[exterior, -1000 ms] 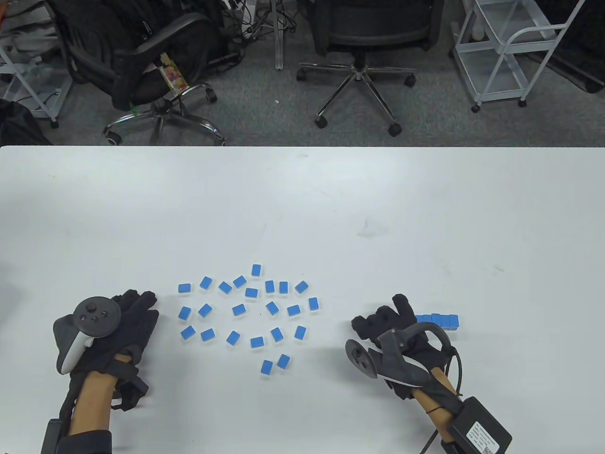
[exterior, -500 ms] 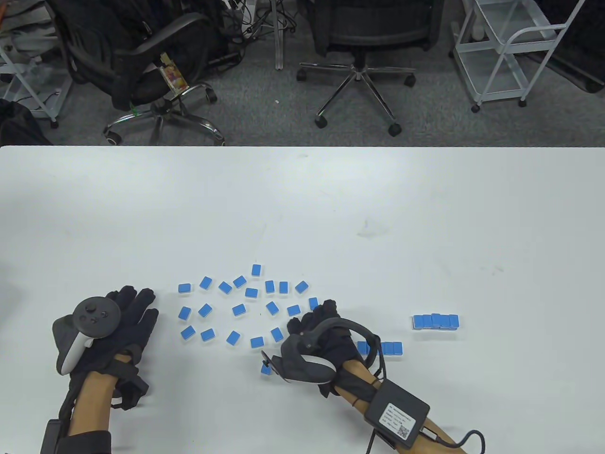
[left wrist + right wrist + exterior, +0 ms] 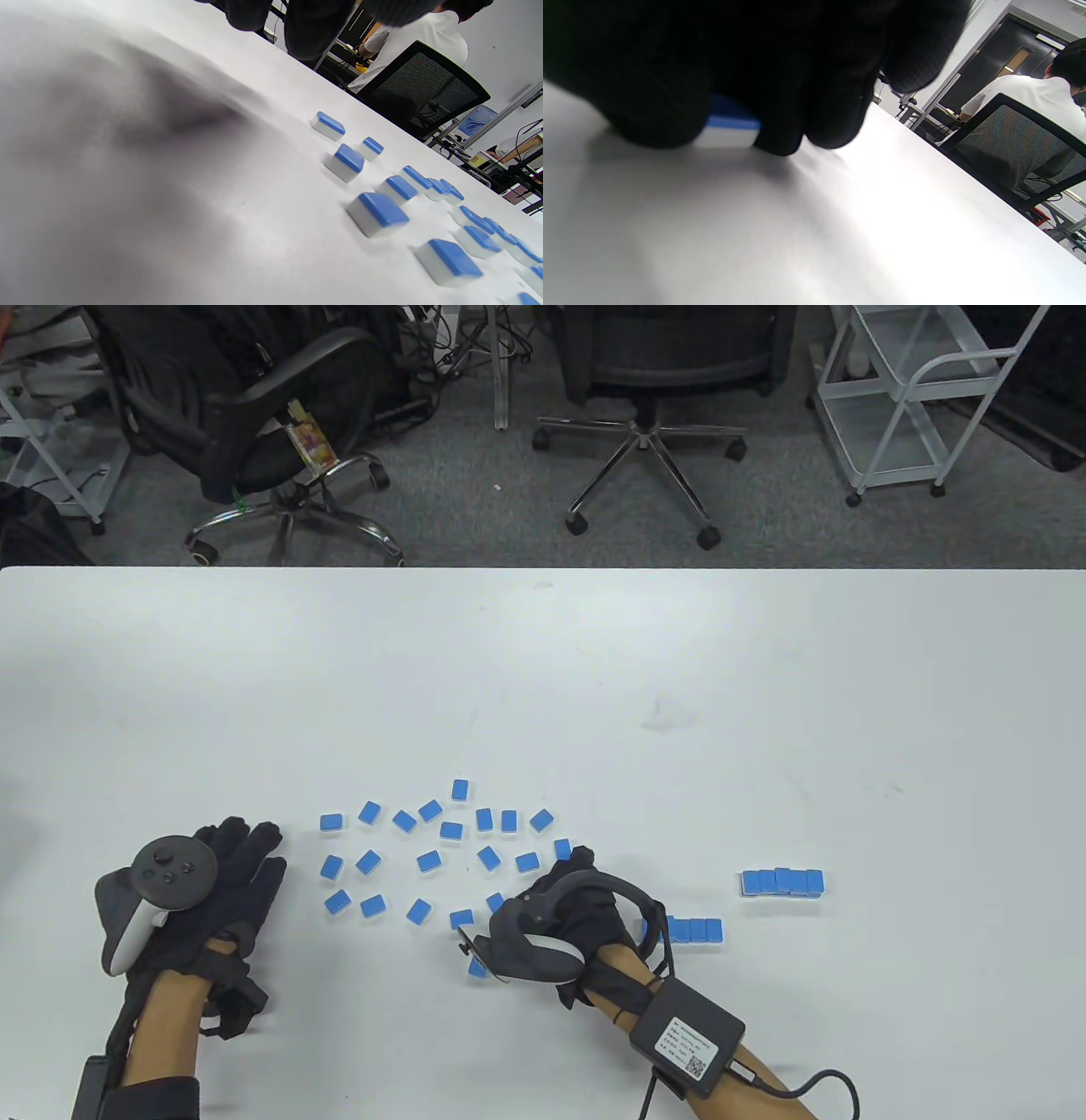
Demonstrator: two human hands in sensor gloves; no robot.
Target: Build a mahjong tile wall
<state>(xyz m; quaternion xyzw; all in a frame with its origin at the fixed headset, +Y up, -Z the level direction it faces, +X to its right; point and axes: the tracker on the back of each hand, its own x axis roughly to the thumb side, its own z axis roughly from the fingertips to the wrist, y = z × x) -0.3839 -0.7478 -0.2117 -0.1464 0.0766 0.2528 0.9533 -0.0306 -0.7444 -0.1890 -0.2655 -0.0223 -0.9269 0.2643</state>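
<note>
White table [image 3: 764, 687] in an office, with rolling chairs [image 3: 645, 398] and a wire cart [image 3: 916, 398] behind it; blue-backed mahjong tiles lie on its near half.

Loose tiles [image 3: 441, 861] are scattered face down between the hands. A stacked wall segment [image 3: 782, 882] stands well to the right; a shorter row [image 3: 696, 931] lies nearer, just beside the right wrist. The left hand [image 3: 216, 899] rests flat, fingers spread and holding nothing. The right hand [image 3: 564, 912] reaches over the scatter's right edge, fingers [image 3: 780, 106] curled and grasping one tile [image 3: 729, 129] that sits on the table.
</note>
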